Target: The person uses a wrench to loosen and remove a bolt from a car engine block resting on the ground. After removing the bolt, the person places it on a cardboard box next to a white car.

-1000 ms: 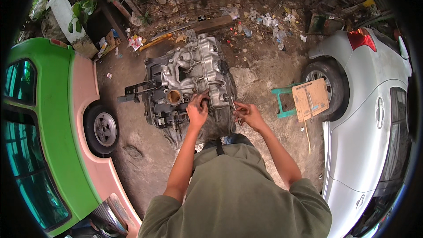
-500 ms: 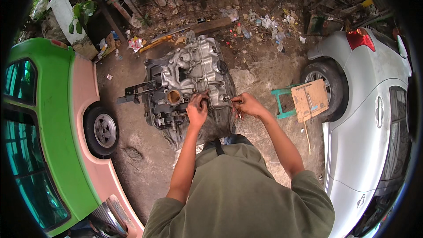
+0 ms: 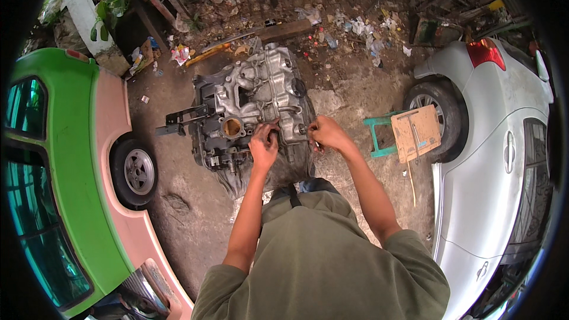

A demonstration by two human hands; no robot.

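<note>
A grey metal engine (image 3: 269,92) stands on the ground in front of me, with a ribbed cover along its right side. My left hand (image 3: 264,144) rests at the engine's near part, just right of a round opening (image 3: 232,127) with a brownish inside. Its fingers are bent and pinched together against the metal; anything between them is too small to make out. At the engine's near right edge is my right hand (image 3: 329,134), fingers curled and closed beside the cover's end. What they grip is hidden. Both hands have dark smudges on the fingers.
On the left stands a green and pink vehicle (image 3: 71,172), on the right a silver car (image 3: 486,195). A green stool (image 3: 379,142) with a brown board (image 3: 416,133) on it is near the car's wheel. Litter and a wooden plank (image 3: 287,32) lie beyond the engine.
My right hand has shifted slightly left, closer to the engine's edge, and its fingers have turned and drawn in. My left hand stays at nearly the same place on the engine.
</note>
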